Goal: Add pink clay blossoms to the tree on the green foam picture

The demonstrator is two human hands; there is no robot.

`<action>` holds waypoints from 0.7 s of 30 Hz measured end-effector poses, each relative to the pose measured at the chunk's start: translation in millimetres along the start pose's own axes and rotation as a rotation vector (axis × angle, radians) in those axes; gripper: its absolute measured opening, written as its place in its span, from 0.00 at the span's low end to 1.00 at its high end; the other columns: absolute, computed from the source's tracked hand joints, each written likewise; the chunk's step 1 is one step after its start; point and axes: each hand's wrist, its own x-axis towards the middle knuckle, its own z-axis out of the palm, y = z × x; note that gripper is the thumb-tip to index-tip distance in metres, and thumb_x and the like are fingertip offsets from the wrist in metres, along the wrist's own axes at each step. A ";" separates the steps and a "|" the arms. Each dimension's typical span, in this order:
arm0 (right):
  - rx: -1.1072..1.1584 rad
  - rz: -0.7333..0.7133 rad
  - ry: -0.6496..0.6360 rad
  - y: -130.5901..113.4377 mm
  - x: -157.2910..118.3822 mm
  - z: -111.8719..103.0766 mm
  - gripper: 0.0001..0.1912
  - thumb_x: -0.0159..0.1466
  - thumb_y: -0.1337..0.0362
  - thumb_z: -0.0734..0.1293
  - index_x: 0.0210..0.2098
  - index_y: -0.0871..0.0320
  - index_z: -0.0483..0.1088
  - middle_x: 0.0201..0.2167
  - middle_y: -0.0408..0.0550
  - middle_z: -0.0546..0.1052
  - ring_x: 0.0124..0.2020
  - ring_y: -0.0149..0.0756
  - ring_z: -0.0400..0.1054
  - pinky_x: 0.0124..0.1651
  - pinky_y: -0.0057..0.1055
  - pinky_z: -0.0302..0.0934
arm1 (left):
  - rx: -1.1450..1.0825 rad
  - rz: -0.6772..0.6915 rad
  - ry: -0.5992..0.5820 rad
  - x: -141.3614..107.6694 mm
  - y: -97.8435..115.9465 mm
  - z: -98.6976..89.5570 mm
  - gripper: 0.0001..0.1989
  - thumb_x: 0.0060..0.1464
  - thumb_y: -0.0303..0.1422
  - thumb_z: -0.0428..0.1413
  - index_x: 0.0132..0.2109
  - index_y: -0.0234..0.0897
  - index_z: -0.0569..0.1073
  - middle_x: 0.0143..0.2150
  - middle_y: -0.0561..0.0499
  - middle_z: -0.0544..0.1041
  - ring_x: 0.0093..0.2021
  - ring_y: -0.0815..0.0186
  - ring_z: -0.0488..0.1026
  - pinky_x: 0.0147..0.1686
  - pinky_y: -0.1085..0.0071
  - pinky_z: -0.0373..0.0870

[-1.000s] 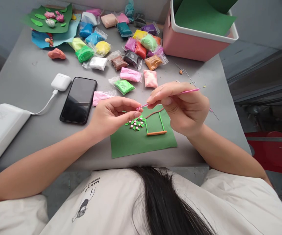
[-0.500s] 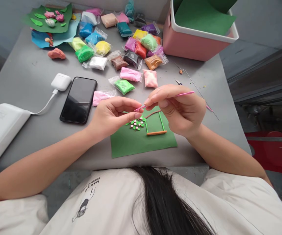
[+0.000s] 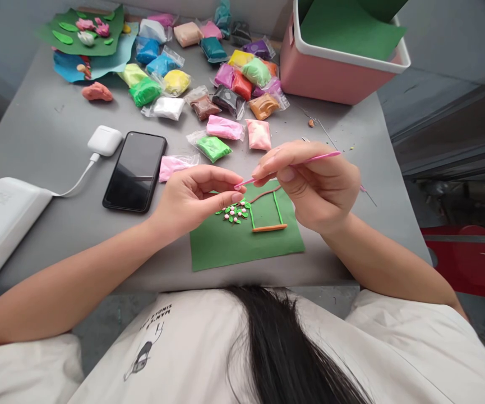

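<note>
My right hand (image 3: pixel 313 182) is closed around a thin pink clay modelling tool (image 3: pixel 324 156), its tip pointing left. The tip reaches the fingertips of my left hand (image 3: pixel 202 196), which pinch a tiny pink bit of clay (image 3: pixel 238 188), partly hidden by the fingers. Below both hands lies a green sheet of paper (image 3: pixel 246 249). On it are a clay cluster of green leaves and pale pink balls (image 3: pixel 234 213), a brown clay strand, and a swing shape with two green ropes and an orange bar (image 3: pixel 269 228).
Several bagged clay packets (image 3: pixel 225 128) spread across the back and middle of the table. A phone (image 3: pixel 135 171), earbud case (image 3: pixel 105 141) and power bank (image 3: pixel 9 224) lie left. At the back right stands a pink bin (image 3: pixel 326 73); thin metal tools (image 3: pixel 328 134) lie before it.
My right hand has shifted slightly right and up with the pink tool, drawing more of its tip out from the left fingertips. My left hand has hardly moved.
</note>
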 end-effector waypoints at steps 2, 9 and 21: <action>-0.025 0.005 -0.007 0.3 0.2 0.3 0.08 0.73 0.60 0.67 0.47 0.42 0.79 0.37 0.42 0.86 0.33 0.38 0.80 0.33 0.39 0.79 | -0.010 -0.003 0.004 0.1 0.0 0.1 0.19 0.42 0.40 0.79 0.39 0.36 0.86 0.39 0.46 0.88 0.40 0.60 0.86 0.41 0.67 0.85; -0.057 0.071 0.049 -2.4 -1.0 0.8 0.08 0.73 0.52 0.68 0.43 0.43 0.79 0.36 0.43 0.84 0.34 0.38 0.79 0.30 0.37 0.78 | -0.005 0.002 -0.024 -0.4 -0.4 -0.1 0.17 0.47 0.39 0.77 0.41 0.35 0.85 0.39 0.46 0.88 0.40 0.60 0.86 0.40 0.68 0.85; -0.142 0.292 0.180 -15.1 10.0 -14.2 0.18 0.67 0.40 0.71 0.45 0.45 0.77 0.47 0.49 0.80 0.42 0.43 0.79 0.48 0.43 0.82 | -0.082 0.000 0.218 11.1 16.6 -16.9 0.16 0.57 0.49 0.69 0.39 0.43 0.80 0.38 0.52 0.85 0.34 0.68 0.79 0.37 0.72 0.80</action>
